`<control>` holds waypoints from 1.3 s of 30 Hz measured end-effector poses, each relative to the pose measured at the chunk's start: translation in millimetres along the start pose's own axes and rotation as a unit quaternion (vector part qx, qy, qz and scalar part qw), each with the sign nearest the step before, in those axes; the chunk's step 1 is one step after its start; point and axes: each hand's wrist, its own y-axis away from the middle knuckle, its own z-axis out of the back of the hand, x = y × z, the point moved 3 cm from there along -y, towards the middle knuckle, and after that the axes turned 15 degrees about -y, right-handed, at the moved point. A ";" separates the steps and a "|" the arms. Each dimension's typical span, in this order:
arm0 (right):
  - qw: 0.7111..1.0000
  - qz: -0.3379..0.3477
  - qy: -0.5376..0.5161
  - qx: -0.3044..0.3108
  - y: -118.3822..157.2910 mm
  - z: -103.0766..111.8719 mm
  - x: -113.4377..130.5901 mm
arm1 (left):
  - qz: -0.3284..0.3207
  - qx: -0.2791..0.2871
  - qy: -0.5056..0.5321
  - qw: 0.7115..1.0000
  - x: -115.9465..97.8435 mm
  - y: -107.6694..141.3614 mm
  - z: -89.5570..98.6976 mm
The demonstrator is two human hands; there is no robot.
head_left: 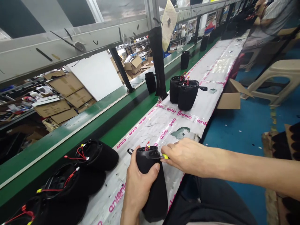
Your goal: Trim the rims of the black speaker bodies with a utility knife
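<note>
A black fabric-covered cylinder [156, 193] stands tilted near the front of the bench, its open top showing a black rim and short red wires. My left hand [140, 184] is wrapped round its upper side, thumb across the front. A yellow-handled tool [165, 156] is in my right hand [185, 154], its thin metal end touching the rim on the right. A small black loop [130, 151] sticks out at the rim's left. The fingertips of my right hand are partly hidden behind the tool and hand.
Several black cylinders with red wires, one here [98, 154], lie at the left. Two more [188, 95] stand farther up the white-covered bench [150, 128]. Beyond runs a green conveyor [122, 125]. A metal post [156, 59], a stool [281, 75] and a seated person [269, 25] are in view.
</note>
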 end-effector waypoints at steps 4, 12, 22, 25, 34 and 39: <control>0.998 0.047 0.049 0.000 1.9 2.6 -0.5 | 0.005 0.002 -0.017 1.000 -1.5 0.9 -1.4; 0.997 0.041 0.057 -0.022 0.2 2.5 0.1 | 0.003 0.005 -0.022 1.000 -3.4 -1.7 -2.4; 0.999 0.013 -0.043 -0.030 -1.8 -13.4 -5.4 | -0.020 -0.004 0.074 0.997 -1.3 -3.6 -1.7; 0.978 0.034 -0.177 -0.100 -0.5 -14.5 -5.5 | 0.004 0.015 0.195 0.981 2.4 -4.0 0.3; 0.742 -0.134 -0.606 -0.251 6.7 -36.6 -40.9 | 0.053 -0.007 0.300 0.952 9.6 -5.0 -3.7; 0.619 -0.196 -0.713 -0.262 -2.4 -75.7 -64.4 | 0.066 -0.039 0.338 0.938 9.7 -5.6 -5.9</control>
